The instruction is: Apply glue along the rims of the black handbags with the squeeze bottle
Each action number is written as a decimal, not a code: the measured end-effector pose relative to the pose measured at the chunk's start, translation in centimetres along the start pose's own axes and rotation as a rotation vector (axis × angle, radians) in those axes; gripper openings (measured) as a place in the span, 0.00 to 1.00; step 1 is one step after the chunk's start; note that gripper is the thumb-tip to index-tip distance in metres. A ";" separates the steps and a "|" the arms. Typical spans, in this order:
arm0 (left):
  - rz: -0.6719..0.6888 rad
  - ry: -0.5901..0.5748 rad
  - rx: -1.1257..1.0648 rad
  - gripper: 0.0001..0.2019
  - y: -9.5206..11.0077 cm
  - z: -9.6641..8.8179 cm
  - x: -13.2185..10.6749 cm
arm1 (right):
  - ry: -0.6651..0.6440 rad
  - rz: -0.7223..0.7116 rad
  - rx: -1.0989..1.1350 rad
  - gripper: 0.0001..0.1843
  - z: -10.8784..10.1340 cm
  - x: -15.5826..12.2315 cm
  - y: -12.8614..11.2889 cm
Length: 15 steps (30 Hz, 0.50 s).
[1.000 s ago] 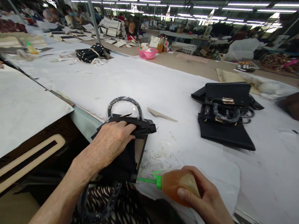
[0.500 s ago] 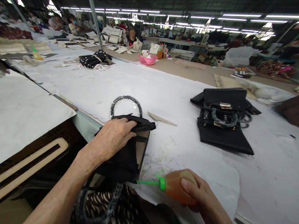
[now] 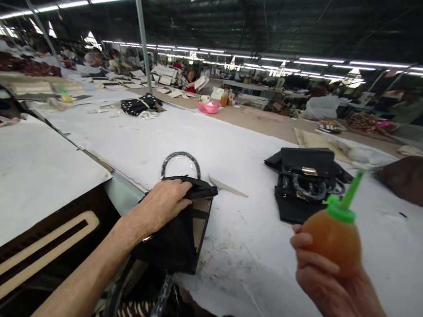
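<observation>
My left hand (image 3: pixel 167 201) grips the folded black fabric at the upper edge of a black handbag (image 3: pixel 175 248) lying at the table edge in front of me. One plastic-wrapped round handle (image 3: pixel 182 156) rises beyond the bag, and another hangs toward my lap. Along the bag's right side a beige inner panel shows. My right hand (image 3: pixel 330 275) is closed round a squeeze bottle (image 3: pixel 331 239) of amber liquid, held upright with its green nozzle pointing up, clear of the bag. Part of the left fingers is hidden in the fabric.
Finished-looking black handbags (image 3: pixel 302 185) lie to the right on the white-covered table (image 3: pixel 234 145). A thin pale strip (image 3: pixel 227 186) is just beyond my bag. Farther off are a pink basin (image 3: pixel 208 107), a dotted black bundle (image 3: pixel 141 104) and a metal post (image 3: pixel 144 36). People sit at the back.
My right hand has lifted the bottle up and right, away from the bag's lower corner, turning its nozzle from sideways to upward. My left hand keeps its hold. The view has tilted up.
</observation>
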<state>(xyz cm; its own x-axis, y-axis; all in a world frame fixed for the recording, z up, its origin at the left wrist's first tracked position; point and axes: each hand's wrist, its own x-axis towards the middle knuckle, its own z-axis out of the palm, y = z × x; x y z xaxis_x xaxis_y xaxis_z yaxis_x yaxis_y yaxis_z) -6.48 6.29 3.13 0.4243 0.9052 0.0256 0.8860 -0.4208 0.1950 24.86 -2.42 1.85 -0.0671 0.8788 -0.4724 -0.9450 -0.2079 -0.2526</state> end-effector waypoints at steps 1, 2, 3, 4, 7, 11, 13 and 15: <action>-0.003 0.003 0.002 0.05 -0.2 0.0 0.1 | -0.030 -0.062 0.067 0.17 0.2 0.0 -1.1; -0.006 0.007 0.009 0.05 -0.4 -0.1 0.2 | -0.057 -0.107 0.105 0.17 0.3 0.0 -2.1; -0.008 0.010 0.018 0.06 -0.7 -0.2 0.5 | -0.074 -0.144 0.127 0.17 0.1 0.0 -3.0; -0.006 0.015 0.028 0.06 -1.1 -0.5 0.8 | -0.083 -0.167 0.134 0.17 -0.2 0.0 -3.7; 0.032 0.044 0.062 0.08 -2.2 -2.1 2.3 | -0.090 -0.175 0.118 0.17 -1.8 -0.2 -4.9; 0.119 0.050 0.240 0.08 -2.7 -5.3 4.9 | -0.043 -0.157 0.109 0.16 -4.1 -0.4 -4.6; 0.193 0.048 0.369 0.07 -2.1 -6.6 6.2 | 0.006 -0.164 0.115 0.17 -4.9 -0.4 -4.4; 0.305 0.054 0.472 0.07 -0.8 -7.2 7.3 | 0.048 -0.145 0.122 0.16 -5.5 -0.3 -4.5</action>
<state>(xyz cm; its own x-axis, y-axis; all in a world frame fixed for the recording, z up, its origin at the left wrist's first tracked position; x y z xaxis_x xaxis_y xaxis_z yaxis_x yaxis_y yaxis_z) -5.45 13.63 10.24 0.6750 0.7350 0.0643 0.7176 -0.6338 -0.2888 30.89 -4.06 -1.50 0.0853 0.8737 -0.4789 -0.9756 -0.0244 -0.2183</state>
